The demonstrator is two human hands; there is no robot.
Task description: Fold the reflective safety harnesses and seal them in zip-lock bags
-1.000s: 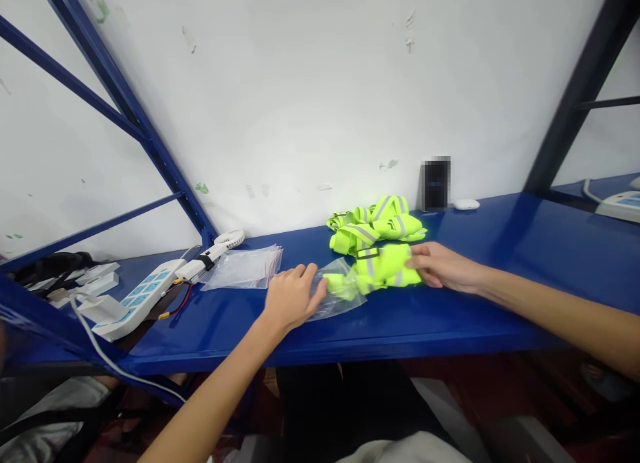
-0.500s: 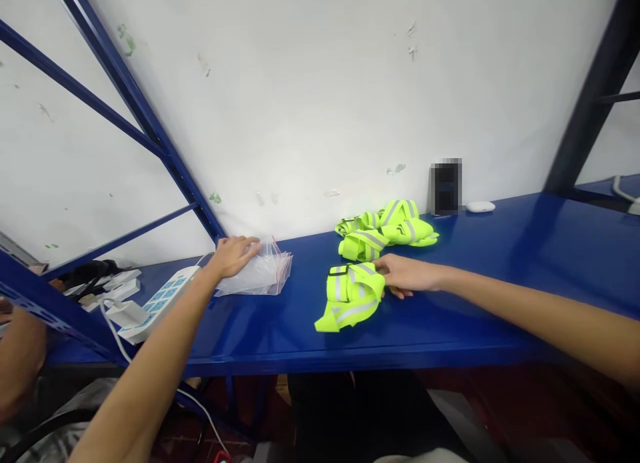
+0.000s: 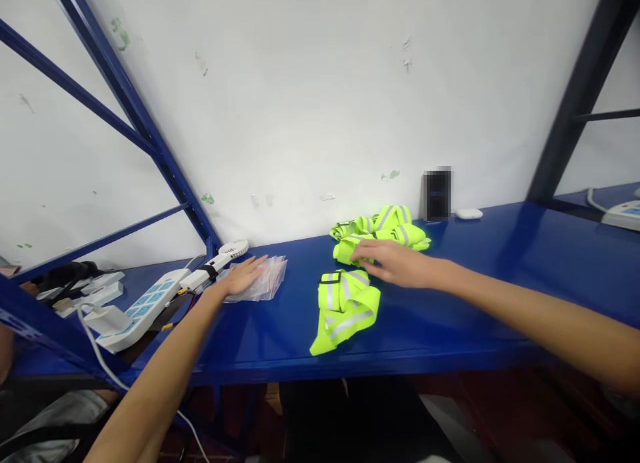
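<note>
My left hand (image 3: 243, 276) lies flat with fingers stretched on a stack of clear zip bags (image 3: 274, 279) with red seal lines. My right hand (image 3: 389, 260) is open, fingers slightly bent, over the front edge of a pile of neon-yellow reflective straps (image 3: 400, 235); whether the fingertips touch the pile I cannot tell. Just in front of that hand, apart from it, rests one folded reflective strap (image 3: 353, 316) with silver stripes and a black buckle, its loose end trailing towards the table's front edge.
A white handheld fan (image 3: 233, 249) lies behind my left hand. Farther left are a power strip (image 3: 150, 306) with plugs and a blue rack post (image 3: 145, 126). A blurred-out dark object (image 3: 437, 195) and a white earbud case (image 3: 469, 214) stand by the wall. Part of another person shows at far left.
My right hand has let go of the front strap and moved back to the strap pile. My left hand has flattened on the bags, and the fan has come into sight behind it.
</note>
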